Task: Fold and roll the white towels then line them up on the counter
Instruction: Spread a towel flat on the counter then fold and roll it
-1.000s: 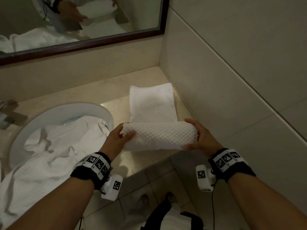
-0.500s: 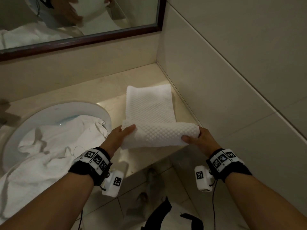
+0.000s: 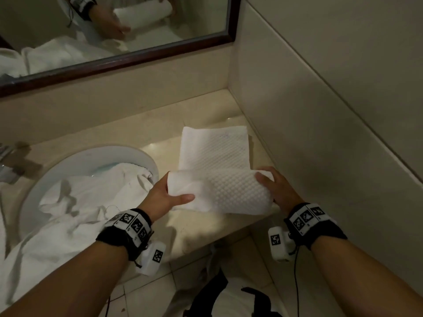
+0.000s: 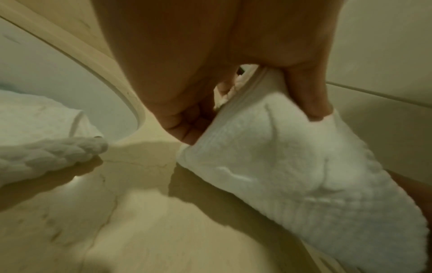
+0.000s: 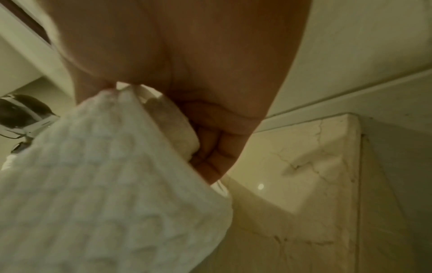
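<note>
Rolled a little further than half a second ago, the white towel (image 3: 219, 193) now shows a shorter flat tail running away toward the wall corner, and the left thumb has come round onto the front of the roll. From the head view, the left hand (image 3: 164, 197) clasps the roll's left end, thumb on top, while the right hand (image 3: 278, 191) cups the right end, fingers curled over it; gripping both ends probably keeps the cylinder even as it turns. Its waffle-dimpled weave looks thick and soft, and the flat part lies smooth on the glossy beige counter (image 3: 206, 232), close to the tiled side wall. More crumpled white towels (image 3: 75, 207) fill the round basin (image 3: 142, 156) to the left, apparently waiting their turn, and the mirror (image 3: 114, 30) above repeats the hands and roll. At the left wrist, the fingers (image 4: 187, 127) tuck into the roll's open end and the thumb presses its plush outer face, denting it; a plainer woven border band edges that end. At the right wrist, the curled fingers (image 5: 215, 153) close against the other end of the towel (image 5: 105, 184), whose raised squares stand out clearly above veined, polished stone.
</note>
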